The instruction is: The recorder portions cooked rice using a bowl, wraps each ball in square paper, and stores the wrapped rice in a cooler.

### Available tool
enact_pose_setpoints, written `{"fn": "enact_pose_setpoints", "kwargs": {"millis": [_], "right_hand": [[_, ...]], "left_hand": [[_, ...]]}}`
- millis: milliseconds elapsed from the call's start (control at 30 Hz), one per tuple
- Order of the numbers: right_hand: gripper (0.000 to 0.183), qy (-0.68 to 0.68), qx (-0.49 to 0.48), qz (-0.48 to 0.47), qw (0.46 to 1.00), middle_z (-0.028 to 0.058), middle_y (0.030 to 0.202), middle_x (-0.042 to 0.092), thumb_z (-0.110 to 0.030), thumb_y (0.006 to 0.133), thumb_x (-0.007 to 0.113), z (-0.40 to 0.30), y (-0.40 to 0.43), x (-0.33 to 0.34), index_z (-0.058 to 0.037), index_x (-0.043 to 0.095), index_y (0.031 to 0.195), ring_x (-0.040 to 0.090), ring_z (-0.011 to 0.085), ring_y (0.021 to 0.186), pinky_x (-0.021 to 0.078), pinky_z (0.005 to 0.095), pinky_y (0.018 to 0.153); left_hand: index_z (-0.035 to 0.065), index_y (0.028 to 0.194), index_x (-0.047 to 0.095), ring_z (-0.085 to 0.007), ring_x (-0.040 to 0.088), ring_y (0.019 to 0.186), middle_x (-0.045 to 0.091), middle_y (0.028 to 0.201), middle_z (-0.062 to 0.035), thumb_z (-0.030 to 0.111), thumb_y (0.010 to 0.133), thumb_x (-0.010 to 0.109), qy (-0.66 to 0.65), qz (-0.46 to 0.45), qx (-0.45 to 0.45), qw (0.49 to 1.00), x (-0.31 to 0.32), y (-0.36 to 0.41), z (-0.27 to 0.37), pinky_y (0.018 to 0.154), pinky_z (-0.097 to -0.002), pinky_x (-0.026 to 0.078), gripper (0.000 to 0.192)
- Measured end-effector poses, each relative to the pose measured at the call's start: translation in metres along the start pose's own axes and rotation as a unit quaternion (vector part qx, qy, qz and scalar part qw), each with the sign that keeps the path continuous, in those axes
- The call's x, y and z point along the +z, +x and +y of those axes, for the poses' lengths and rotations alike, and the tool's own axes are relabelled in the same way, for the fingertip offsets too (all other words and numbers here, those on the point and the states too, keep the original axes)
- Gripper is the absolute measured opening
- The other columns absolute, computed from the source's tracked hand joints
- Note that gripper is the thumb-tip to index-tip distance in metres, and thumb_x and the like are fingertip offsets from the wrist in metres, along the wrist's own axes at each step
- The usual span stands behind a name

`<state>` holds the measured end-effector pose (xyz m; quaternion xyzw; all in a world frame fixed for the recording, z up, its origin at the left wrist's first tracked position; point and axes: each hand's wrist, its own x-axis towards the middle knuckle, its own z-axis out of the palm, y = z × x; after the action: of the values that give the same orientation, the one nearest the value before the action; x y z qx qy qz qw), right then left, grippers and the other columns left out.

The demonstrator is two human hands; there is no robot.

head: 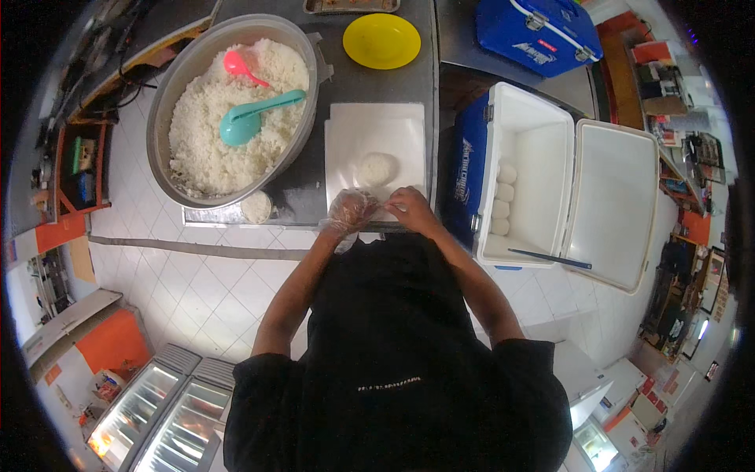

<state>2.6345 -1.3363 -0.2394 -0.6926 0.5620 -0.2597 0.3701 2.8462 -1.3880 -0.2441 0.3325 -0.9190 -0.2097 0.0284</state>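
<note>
A mound of white rice (376,169) lies on a stack of white paper sheets (377,127) in front of me. Just below the mound is my left hand (353,211), in a clear plastic glove, its fingers bent at the paper's near edge. My right hand (411,207), bare, has its thumb and fingertips pinched together close beside the left; what lies between them is too small to tell. Left of the paper stands a large metal pot of cooked rice (200,141), with a pink spoon (237,64) and a teal ladle (240,127) on the rice. A small rice-filled cup (256,207) stands below the pot.
A yellow plate (381,41) sits beyond the paper, near a metal tray (351,6). To the right, an open cooler (534,147) holds several white wrapped bundles (501,209); a dark stick (548,258) crosses its near rim. A closed blue cooler (540,38) stands farther back.
</note>
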Motion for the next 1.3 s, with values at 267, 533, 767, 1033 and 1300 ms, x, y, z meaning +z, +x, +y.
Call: {"fn": "enact_pose_setpoints", "kwargs": {"millis": [267,533,767,1033,1300], "right_hand": [[0.015,-0.025,-0.065,0.081,0.994,0.0113,0.090,0.069,-0.019,0.079,0.073,0.001,-0.004,-0.024,-0.0055,0.071,0.085,0.062,0.0306,0.089,0.0459,0.0404,0.083],[0.046,0.085,0.175,0.097,0.976,0.0091,0.054,0.051,-0.041,0.085,0.070,0.058,0.039,-0.048,0.0037,0.064,0.075,0.044,0.0152,0.052,0.0389,0.0339,0.053],[0.053,0.026,0.209,0.048,0.976,0.0091,0.054,0.051,-0.047,0.085,0.067,0.077,0.054,-0.036,0.0024,0.060,0.066,0.046,0.0167,0.052,0.0406,0.0364,0.054],[0.036,0.073,0.424,-0.103,0.897,0.0060,0.062,0.059,-0.037,0.085,0.067,0.072,0.038,-0.066,-0.0028,0.068,0.074,0.058,0.0149,0.061,0.0475,0.0289,0.063],[0.040,0.104,0.275,0.006,0.956,0.0140,0.096,0.067,-0.030,0.075,0.070,0.090,0.124,-0.062,-0.0004,0.066,0.102,0.063,0.0245,0.092,0.0494,0.0357,0.078]], "left_hand": [[0.0128,0.095,0.070,-0.0244,0.067,0.080,0.070,0.088,-0.0068,0.030,0.086,0.065,0.047,0.212,0.000,0.976,0.008,-0.045,-0.061,0.076,-0.0369,0.053,0.020],[0.0065,0.092,0.071,-0.0262,0.067,0.079,0.070,0.084,-0.0078,0.028,0.081,0.072,-0.405,0.161,-0.321,0.841,-0.046,0.014,-0.075,0.070,-0.0349,0.053,0.024],[0.0079,0.119,0.060,-0.0315,0.062,0.094,0.064,0.109,-0.0116,0.016,0.085,0.050,0.116,0.217,-0.368,0.897,0.017,0.027,-0.054,0.086,-0.0468,0.048,0.036],[0.0013,0.144,0.035,-0.0414,0.030,0.138,0.035,0.146,-0.0242,0.026,0.085,0.052,-0.010,0.039,-0.085,0.996,-0.009,0.030,0.038,0.115,-0.0469,0.022,0.066],[-0.0024,0.146,0.028,-0.0467,0.019,0.140,0.028,0.150,-0.0251,0.033,0.086,0.054,0.046,0.058,-0.110,0.991,-0.011,0.040,0.048,0.117,-0.0491,0.016,0.075]]}}
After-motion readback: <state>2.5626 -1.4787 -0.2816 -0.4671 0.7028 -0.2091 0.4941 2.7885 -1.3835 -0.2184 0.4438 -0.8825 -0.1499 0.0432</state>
